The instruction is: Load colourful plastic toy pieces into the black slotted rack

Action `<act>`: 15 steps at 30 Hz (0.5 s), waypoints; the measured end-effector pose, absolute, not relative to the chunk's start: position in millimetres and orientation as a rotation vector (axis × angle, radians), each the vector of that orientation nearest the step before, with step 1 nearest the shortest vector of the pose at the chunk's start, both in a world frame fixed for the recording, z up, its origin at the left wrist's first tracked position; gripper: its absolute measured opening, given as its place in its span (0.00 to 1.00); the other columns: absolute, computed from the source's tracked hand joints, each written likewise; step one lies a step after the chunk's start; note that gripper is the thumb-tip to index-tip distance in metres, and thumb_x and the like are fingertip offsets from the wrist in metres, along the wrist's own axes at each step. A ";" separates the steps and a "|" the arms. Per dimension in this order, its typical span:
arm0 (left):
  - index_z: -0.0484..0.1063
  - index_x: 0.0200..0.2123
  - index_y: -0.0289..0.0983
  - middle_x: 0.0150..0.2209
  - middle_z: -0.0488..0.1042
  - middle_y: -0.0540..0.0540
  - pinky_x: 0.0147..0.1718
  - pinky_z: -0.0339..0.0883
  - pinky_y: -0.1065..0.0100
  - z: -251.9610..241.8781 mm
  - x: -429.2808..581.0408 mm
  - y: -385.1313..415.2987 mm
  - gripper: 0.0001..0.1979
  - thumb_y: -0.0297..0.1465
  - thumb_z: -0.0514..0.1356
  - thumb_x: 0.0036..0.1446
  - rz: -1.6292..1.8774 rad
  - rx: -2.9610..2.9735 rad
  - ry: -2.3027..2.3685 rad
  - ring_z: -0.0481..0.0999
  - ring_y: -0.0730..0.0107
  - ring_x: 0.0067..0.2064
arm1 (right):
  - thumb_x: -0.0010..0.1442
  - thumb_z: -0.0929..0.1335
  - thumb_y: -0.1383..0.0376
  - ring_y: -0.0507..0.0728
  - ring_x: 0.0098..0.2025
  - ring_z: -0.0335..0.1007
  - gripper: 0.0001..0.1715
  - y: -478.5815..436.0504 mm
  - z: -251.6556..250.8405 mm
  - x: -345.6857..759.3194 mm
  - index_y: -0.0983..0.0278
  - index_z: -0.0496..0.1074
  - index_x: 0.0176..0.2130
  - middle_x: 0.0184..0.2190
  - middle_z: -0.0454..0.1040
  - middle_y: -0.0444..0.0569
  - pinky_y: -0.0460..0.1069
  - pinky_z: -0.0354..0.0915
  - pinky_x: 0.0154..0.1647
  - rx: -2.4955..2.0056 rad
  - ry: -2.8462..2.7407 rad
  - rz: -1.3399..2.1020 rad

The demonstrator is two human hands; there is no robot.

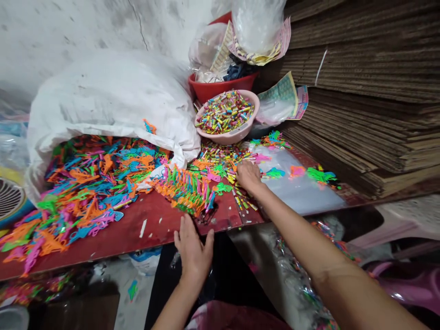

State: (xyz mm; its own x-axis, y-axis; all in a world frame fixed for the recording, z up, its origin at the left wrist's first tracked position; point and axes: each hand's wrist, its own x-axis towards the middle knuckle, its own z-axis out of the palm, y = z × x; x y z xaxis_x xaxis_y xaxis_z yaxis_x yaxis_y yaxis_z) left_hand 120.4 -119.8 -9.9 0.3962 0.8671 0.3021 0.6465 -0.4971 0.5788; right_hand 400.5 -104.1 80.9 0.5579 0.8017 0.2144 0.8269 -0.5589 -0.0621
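Observation:
My left hand [194, 252] is at the front edge of the red table [156, 220], fingers spread, just below a row of stacked colourful plastic pieces [187, 190]. My right hand [248, 175] reaches over to a scatter of small coloured tubes [223, 153]; its fingers are curled down among them, and what they hold is hidden. Right of this hand, a clear plastic sheet or stack of bags [299, 192] bears a few bright plastic pieces [319, 175]. Behind it, a pink bowl [233, 136] is full of the same small tubes.
A white sack [113, 96] spills a big heap of plastic pieces [92, 183] at the left. Behind the bowl stands a red basin [223, 87] with bags and papers. Stacked cardboard [364, 101] rises at the right. A fan [10, 197] is at the far left.

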 end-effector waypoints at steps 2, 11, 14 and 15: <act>0.42 0.70 0.41 0.68 0.55 0.30 0.63 0.42 0.33 -6.4 126.9 -124.9 0.40 0.43 0.56 0.59 0.777 2.329 1.196 0.53 0.42 0.69 | 0.61 0.63 0.73 0.65 0.52 0.70 0.17 -95.6 81.6 400.3 0.70 0.77 0.46 0.48 0.74 0.64 0.54 0.61 0.49 -2.695 -1.392 -0.200; 0.63 0.57 0.40 0.51 0.70 0.39 0.55 0.66 0.51 16.6 100.4 -81.6 0.23 0.38 0.57 0.60 1.189 2.020 1.214 0.72 0.55 0.53 | 0.55 0.67 0.74 0.62 0.48 0.74 0.17 -95.7 95.5 419.8 0.70 0.78 0.44 0.43 0.79 0.65 0.50 0.62 0.46 -2.814 -1.304 -0.126; 0.59 0.60 0.37 0.55 0.65 0.37 0.58 0.64 0.50 17.9 88.6 -38.6 0.31 0.39 0.61 0.55 1.291 1.961 1.400 0.68 0.53 0.57 | 0.58 0.65 0.70 0.61 0.43 0.75 0.14 -115.6 99.9 425.2 0.68 0.78 0.42 0.40 0.80 0.61 0.50 0.63 0.42 -2.664 -1.196 -0.208; 0.57 0.62 0.37 0.57 0.63 0.37 0.60 0.61 0.50 17.6 87.0 -23.9 0.35 0.39 0.63 0.54 1.268 1.970 1.383 0.66 0.52 0.59 | 0.58 0.65 0.68 0.60 0.41 0.75 0.14 -124.2 99.5 423.7 0.67 0.78 0.41 0.38 0.80 0.58 0.49 0.63 0.40 -2.520 -1.163 -0.217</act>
State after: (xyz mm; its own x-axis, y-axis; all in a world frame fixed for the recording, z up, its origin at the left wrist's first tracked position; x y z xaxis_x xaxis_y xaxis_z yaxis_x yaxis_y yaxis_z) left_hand 87.0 -23.9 17.6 0.0902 0.8944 0.4380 0.5139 -0.4185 0.7488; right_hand 423.7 -124.2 99.5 0.6503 0.7051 0.2827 0.7596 -0.5986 -0.2541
